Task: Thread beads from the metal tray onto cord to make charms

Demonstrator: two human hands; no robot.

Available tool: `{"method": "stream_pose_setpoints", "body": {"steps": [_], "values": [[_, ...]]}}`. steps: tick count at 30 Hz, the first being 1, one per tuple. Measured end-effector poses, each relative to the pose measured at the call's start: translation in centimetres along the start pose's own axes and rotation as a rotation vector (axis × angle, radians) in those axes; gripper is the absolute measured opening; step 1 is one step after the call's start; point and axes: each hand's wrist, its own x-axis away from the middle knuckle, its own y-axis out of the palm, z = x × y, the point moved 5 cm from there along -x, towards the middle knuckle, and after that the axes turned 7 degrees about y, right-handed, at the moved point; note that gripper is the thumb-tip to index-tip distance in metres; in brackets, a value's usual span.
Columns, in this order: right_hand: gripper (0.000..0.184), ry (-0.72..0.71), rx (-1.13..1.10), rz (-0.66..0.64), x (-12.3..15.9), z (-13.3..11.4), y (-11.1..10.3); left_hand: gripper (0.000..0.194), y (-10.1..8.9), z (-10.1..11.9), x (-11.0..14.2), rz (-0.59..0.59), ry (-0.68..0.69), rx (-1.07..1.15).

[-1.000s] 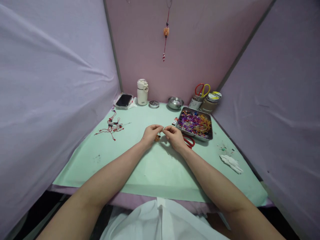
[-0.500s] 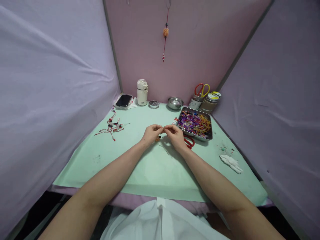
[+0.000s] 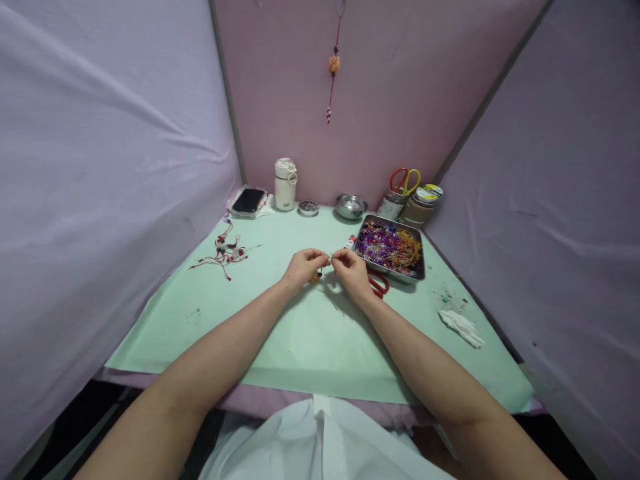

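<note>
Over the middle of the table, my left hand (image 3: pixel 304 267) and my right hand (image 3: pixel 352 271) face each other, fingertips pinched and a small gap between them. A thin pale cord (image 3: pixel 330 257) runs between the pinches. Below my left fingertips hang a small black bead (image 3: pixel 320 273) and an orange bead piece (image 3: pixel 315 277), partly covered by the fingers. A loose strand of cord (image 3: pixel 327 298) trails beneath the hands. Red-handled scissors (image 3: pixel 380 285) lie by my right wrist, partly hidden by it.
A metal tray (image 3: pixel 424 265) of beads and cords stands right of my hands. Finished-looking red cord strings (image 3: pixel 227 251) lie left. Along the back are a phone (image 3: pixel 249 200), white bottle (image 3: pixel 285 187), metal bowl (image 3: pixel 351 208) and jar (image 3: pixel 419 208). A white cloth (image 3: pixel 461 327) lies right.
My fingertips have moved slightly apart, the right hand shifting a little to the right. More of the orange bead piece shows under my left hand.
</note>
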Motion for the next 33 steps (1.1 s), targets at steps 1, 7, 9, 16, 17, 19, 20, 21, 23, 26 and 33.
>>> {"method": "stream_pose_setpoints", "body": {"steps": [1,7,9,16,17,19,20,21,23,26,33], "values": [[0.012,0.044,-0.041,-0.014,0.0,0.2,0.1,0.02,0.0,0.0,0.0,0.001,-0.003,0.011],[0.012,0.294,-0.307,-0.164,0.3,0.5,0.9,0.026,0.5,-0.1,0.2,-0.04,-0.037,0.112],[0.014,0.359,-0.353,-0.19,0.4,0.5,1.0,0.028,0.6,-0.3,0.2,-0.054,-0.049,0.145],[0.015,0.562,-0.412,-0.215,0.2,1.5,1.0,0.027,0.7,-0.5,0.2,-0.078,-0.049,0.202],[0.014,0.58,-0.412,-0.222,0.2,1.6,1.0,0.027,0.6,-0.5,0.2,-0.073,-0.048,0.201],[0.013,0.597,-0.382,-0.238,0.2,1.8,1.1,0.027,0.6,-0.5,0.2,-0.062,-0.054,0.195],[0.012,0.596,-0.353,-0.245,0.2,1.8,1.1,0.027,0.6,-0.5,0.2,-0.057,-0.059,0.193],[0.011,0.59,-0.322,-0.249,0.3,1.8,1.1,0.028,0.5,-0.6,0.2,-0.053,-0.063,0.193],[0.01,0.576,-0.265,-0.258,0.4,1.8,1.1,0.028,0.5,-0.6,0.1,-0.048,-0.066,0.194],[0.01,0.561,-0.205,-0.264,0.4,1.9,1.1,0.028,0.5,-0.7,0.0,-0.045,-0.067,0.193],[0.019,0.549,-0.133,-0.288,0.3,2.3,0.8,0.027,0.6,-0.4,0.1,-0.052,-0.058,0.178]]}}
